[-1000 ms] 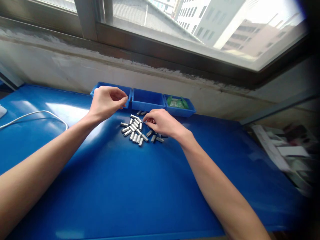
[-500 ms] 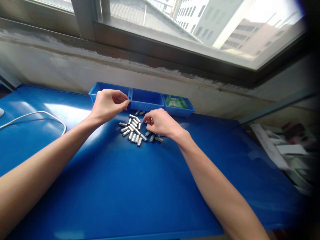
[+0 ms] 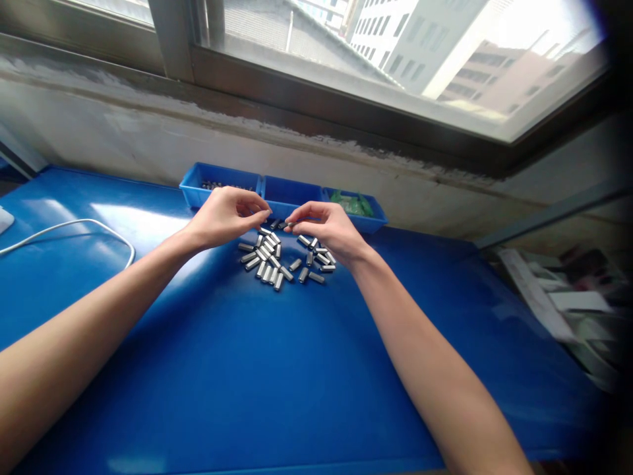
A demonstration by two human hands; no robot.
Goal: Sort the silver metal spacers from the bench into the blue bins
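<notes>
Short grey metal pieces that look like hexagonal standoffs (image 3: 270,254) lie in a loose pile on the blue table, with a second cluster of standoffs (image 3: 316,259) to its right. Above the pile's far side, my left hand (image 3: 225,214) is closed in a pinch; whatever it may hold is too small to make out. My right hand (image 3: 331,231) faces it a short gap away, thumb and forefinger pinched on a standoff (image 3: 289,226) whose end shows at the fingertips. Two more standoffs (image 3: 277,224) lie behind, near the bins.
Three joined blue bins stand along the wall. Small metal parts lie in the left bin (image 3: 190,192); the right bin (image 3: 380,221) holds green-and-clear plastic bags (image 3: 353,203). A white cable (image 3: 106,231) curves across the table (image 3: 237,382) at left. Blurred items (image 3: 573,303) sit at far right.
My right hand has risen from the right cluster toward the left hand with a standoff at its fingertips. My left hand has come slightly right and down, uncovering parts in the left bin.
</notes>
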